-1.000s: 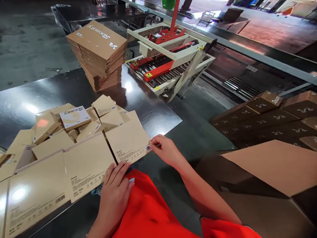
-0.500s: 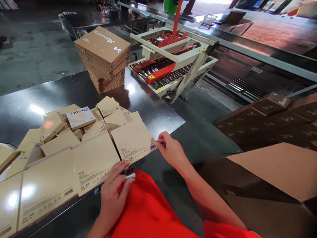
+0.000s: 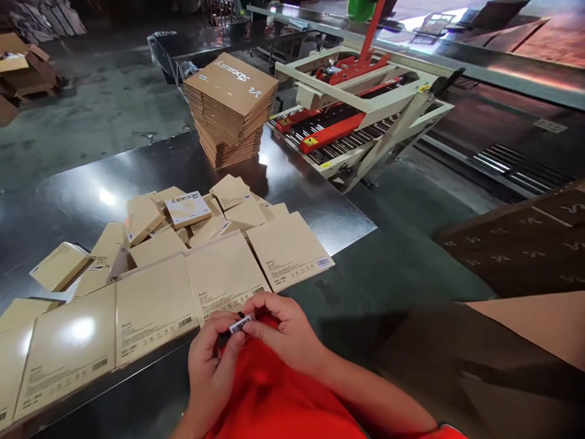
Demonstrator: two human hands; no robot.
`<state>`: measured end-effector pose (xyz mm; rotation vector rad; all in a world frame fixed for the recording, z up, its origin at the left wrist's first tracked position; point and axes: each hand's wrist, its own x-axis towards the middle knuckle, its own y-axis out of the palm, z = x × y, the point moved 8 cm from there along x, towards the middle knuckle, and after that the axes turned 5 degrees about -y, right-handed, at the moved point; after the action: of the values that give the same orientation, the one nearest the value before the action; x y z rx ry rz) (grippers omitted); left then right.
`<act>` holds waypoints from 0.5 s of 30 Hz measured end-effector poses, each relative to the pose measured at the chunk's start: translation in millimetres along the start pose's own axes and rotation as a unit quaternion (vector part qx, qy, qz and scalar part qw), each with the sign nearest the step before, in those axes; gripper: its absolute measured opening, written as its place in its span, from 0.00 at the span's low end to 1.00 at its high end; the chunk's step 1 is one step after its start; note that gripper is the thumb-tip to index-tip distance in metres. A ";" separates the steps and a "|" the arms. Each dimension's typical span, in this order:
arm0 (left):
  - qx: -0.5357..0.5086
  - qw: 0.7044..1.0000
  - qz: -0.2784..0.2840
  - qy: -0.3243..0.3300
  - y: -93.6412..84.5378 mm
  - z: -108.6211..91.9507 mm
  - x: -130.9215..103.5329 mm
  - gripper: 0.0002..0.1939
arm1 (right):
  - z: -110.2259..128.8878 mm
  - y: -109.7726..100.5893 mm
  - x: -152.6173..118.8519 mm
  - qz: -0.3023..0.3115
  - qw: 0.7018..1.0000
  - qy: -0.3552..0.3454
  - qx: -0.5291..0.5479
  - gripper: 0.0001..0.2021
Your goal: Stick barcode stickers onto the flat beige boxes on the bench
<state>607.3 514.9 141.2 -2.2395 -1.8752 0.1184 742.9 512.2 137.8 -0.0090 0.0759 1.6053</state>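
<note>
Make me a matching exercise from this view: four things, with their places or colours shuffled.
1. barcode label
2. flattened cartons
3. white-topped box
4. roller machine's rails

A. on the tan box pile
B. red
C. between left hand and right hand
D. stacked near the table's far edge

Pairs: 1-C, 2-D, 3-A, 4-B

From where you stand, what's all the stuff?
Cream boxes: many, cream, heaped on table
Printed box: one, white, on heap
Table: one, dark, left
Flattened cartons: one stack, brown, table's far side
Roller machine: one, cream-red, beyond table
Green object: one, green, top
Far cartons: some, brown, upper left
Dark cartons: several, brown, right
Open carton: one, brown, lower right
Barcode label: one, white, between both hands
Shirt: one, red, bottom
Left hand: one, bare, bottom
Right hand: one, bare, bottom
</note>
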 end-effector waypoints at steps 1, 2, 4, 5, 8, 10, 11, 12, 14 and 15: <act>-0.003 1.000 0.010 -0.003 -1.2 0.2 -0.8 0.03 | -0.8 1.4 0.0 -0.004 1.000 0.004 0.000 0.06; -0.001 1.000 0.017 -0.007 -2.6 0.5 -1.4 0.04 | -1.9 3.6 -0.1 -0.005 1.000 0.010 0.004 0.06; 0.020 0.999 0.023 -0.013 -5.9 1.6 -2.2 0.05 | -5.0 9.9 -1.0 -0.003 1.000 0.025 0.019 0.07; 0.039 0.999 0.024 -0.013 -7.1 2.0 -2.4 0.06 | -6.5 13.4 -1.8 -0.003 0.999 0.029 0.023 0.07; 0.112 0.994 0.009 0.015 -11.2 0.1 -3.1 0.09 | -3.8 18.7 -3.7 -0.014 0.999 -0.005 -0.030 0.07; 0.155 0.987 -0.001 0.046 -12.4 -2.5 -3.5 0.13 | 4.1 14.8 -4.0 -0.030 0.994 -0.058 -0.090 0.07; 0.170 0.983 -0.003 0.062 -12.6 -3.7 -3.6 0.15 | 7.4 9.4 -3.4 -0.042 0.990 -0.077 -0.112 0.07; 0.180 0.981 -0.002 0.078 -12.2 -4.6 -3.8 0.16 | 9.6 0.5 -2.0 -0.063 0.986 -0.087 -0.128 0.07; 0.191 0.976 0.005 0.107 -11.2 -5.0 -4.1 0.15 | 10.5 -24.2 2.9 -0.114 0.977 -0.083 -0.162 0.07; 0.198 0.973 0.010 0.120 -10.6 -4.6 -4.3 0.14 | 9.8 -36.7 6.2 -0.133 0.969 -0.074 -0.193 0.07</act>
<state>597.2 511.8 147.7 -1.9074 -1.5460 0.1949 779.7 520.2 145.7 -0.1936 -0.3409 1.3266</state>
